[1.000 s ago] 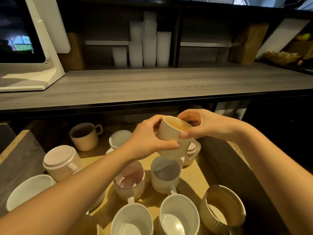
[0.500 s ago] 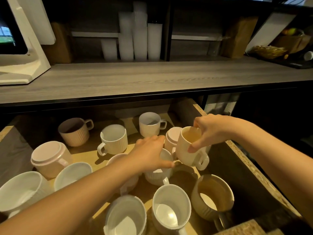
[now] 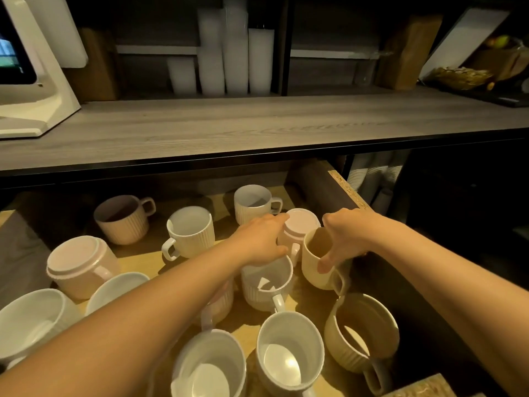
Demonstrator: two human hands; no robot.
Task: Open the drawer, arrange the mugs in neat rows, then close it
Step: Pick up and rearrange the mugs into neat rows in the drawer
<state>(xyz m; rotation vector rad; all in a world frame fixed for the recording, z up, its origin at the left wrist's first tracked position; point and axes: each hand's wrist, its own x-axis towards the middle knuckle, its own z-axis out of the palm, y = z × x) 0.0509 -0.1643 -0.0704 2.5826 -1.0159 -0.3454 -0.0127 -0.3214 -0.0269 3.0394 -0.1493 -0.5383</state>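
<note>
In the open drawer (image 3: 345,186), near its right wall, the right hand (image 3: 347,237) pinches a cream mug (image 3: 316,263) by its rim, thumb outside and fingers inside, while the left hand (image 3: 257,242) curls finger and thumb round an upside-down pink mug (image 3: 300,224) just beside it.

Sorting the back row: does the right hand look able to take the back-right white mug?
Probably not yet: the right hand grips the cream mug, though nothing stands over the white mug.
</note>
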